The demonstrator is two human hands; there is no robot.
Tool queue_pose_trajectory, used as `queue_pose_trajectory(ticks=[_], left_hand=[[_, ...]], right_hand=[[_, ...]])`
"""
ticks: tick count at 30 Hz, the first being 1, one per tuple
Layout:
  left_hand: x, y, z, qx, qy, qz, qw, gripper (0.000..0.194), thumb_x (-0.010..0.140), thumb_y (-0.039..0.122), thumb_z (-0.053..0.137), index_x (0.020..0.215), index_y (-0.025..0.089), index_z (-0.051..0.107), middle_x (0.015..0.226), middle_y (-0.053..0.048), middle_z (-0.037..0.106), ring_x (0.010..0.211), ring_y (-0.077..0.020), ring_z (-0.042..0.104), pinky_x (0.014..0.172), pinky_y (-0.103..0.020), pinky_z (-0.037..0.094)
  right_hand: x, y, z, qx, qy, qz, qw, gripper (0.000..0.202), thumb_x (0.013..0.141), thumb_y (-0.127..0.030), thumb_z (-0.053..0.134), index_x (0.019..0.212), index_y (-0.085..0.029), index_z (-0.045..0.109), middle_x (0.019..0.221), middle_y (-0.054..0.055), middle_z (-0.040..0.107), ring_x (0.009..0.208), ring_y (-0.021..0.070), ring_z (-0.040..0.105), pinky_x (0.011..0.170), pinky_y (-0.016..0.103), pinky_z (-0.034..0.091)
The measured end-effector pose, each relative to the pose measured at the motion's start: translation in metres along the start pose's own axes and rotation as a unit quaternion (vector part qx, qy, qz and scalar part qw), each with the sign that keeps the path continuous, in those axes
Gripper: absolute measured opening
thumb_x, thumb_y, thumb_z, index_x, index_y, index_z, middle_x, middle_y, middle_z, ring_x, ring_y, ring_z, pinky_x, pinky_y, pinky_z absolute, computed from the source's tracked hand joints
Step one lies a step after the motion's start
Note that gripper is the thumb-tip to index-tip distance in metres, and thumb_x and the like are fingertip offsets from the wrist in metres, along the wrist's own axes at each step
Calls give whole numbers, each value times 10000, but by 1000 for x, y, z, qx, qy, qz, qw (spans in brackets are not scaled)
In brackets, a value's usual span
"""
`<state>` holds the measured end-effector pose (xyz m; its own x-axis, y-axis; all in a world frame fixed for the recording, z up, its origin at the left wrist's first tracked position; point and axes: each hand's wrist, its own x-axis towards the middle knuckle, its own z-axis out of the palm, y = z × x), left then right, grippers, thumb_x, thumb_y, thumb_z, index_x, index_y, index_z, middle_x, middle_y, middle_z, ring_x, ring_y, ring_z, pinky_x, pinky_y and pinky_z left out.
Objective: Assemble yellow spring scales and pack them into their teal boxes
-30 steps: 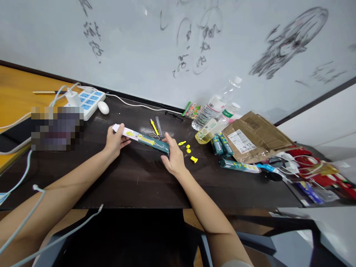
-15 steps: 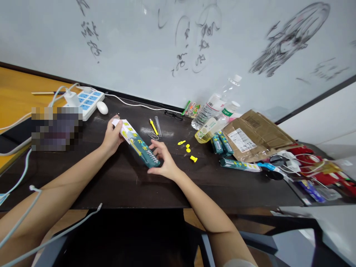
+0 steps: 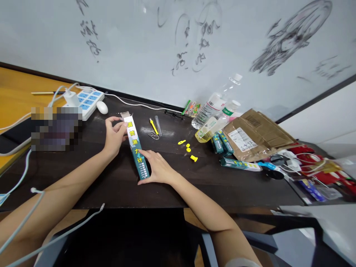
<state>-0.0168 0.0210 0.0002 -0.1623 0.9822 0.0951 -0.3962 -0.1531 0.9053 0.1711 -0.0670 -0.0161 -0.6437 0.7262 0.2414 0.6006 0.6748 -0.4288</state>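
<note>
A long narrow teal-and-white cardboard box (image 3: pixel 135 144) with yellow characters slants across the dark desk between my hands. Its white far end has a flap standing open. My left hand (image 3: pixel 113 135) grips that end, thumb against the side and fingers curled by the flap. Around the lower end my right hand (image 3: pixel 157 167) is closed, thumb at the bottom edge and a finger on the printed face. Beyond the box lie a yellow rod-like piece (image 3: pixel 153 126), a clear tube (image 3: pixel 158 125) and a bent metal wire piece (image 3: pixel 153 136). Several small yellow parts, including a yellow plug (image 3: pixel 194 158), lie to the right.
Water bottles (image 3: pixel 208 111), more teal boxes (image 3: pixel 240 164) and a brown parcel (image 3: pixel 256 137) crowd the right side. A power strip (image 3: pixel 90 100) and a white mouse (image 3: pixel 102 107) sit at the left. Behind the desk (image 3: pixel 172 193) stands a whiteboard (image 3: pixel 133 48); white cables hang at lower left.
The box has turned to a steeper angle, its lower end moving left and nearer. Its end flap now shows open. My right hand has moved left with it; my left hand has shifted its grip.
</note>
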Motion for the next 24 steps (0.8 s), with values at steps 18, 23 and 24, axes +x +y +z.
queue_pose_trajectory(ticks=[18,23,24], left_hand=[[-15,-18,4,45,-120,-57,990,368,755,271,606,1117,274,545,900,-20,635,635,-146,625,519,-264,542],[-22,-23,5,101,-150,-101,978,462,763,336,624,1200,258,498,966,-23,640,710,-151,634,571,-283,556],[-23,-23,6,107,-156,-106,976,484,762,342,626,1218,259,488,977,-25,639,718,-152,636,572,-281,556]], right_hand=[[33,27,17,398,209,102,887,478,909,-511,419,1282,-213,402,1085,63,572,959,153,584,824,308,494],[82,56,26,473,274,239,802,270,853,-472,488,832,-205,519,644,-47,520,477,78,478,390,189,339],[86,59,26,477,285,244,795,267,849,-458,487,763,-205,499,575,-62,483,425,72,432,363,189,305]])
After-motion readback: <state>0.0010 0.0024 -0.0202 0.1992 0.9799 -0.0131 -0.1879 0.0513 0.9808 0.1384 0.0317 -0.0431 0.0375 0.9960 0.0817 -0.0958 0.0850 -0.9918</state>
